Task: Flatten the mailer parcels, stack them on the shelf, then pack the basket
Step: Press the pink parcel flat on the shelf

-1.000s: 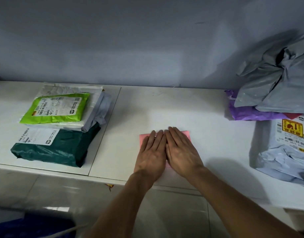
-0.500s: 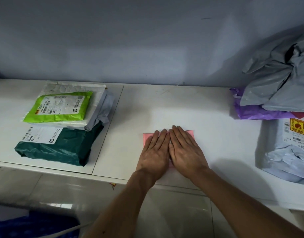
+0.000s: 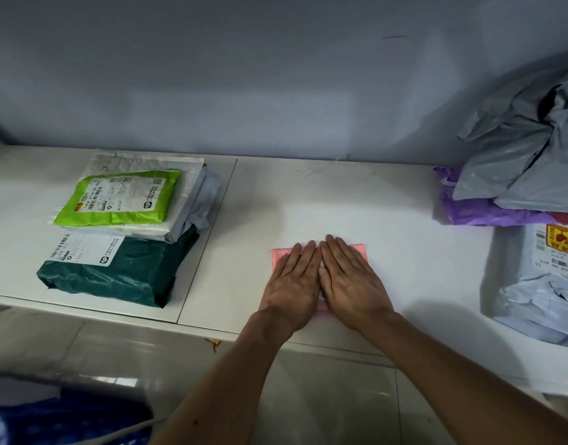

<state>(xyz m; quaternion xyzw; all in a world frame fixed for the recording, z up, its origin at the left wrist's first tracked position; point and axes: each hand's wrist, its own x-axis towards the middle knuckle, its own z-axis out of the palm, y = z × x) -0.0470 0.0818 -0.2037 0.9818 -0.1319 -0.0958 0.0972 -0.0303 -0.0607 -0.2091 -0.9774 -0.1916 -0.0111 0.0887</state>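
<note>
Head view: pink mailer [image 3: 359, 252], flat on shelf [image 3: 308, 200], centre, close to near edge. Left hand [image 3: 293, 284] and right hand [image 3: 350, 281] side by side, touching, palms down, fingers straight, pressing on mailer and covering most of it. Left: stack, lime mailer [image 3: 115, 197] on white mailer [image 3: 186, 175] on dark green mailer [image 3: 115, 274]. Right: grey bags [image 3: 517, 168] heaped on purple bag [image 3: 475, 210]; nearer, pale parcel [image 3: 539, 284], yellow label.

Dim, bluish light here, with a soft brighter patch on the white shelf [image 3: 324, 200] just beyond the fingers [image 3: 338, 255]. A shadow falls right of them, glare streaks the floor tiles [image 3: 115, 379] below and left, and the view bows and softens at its edges.
</note>
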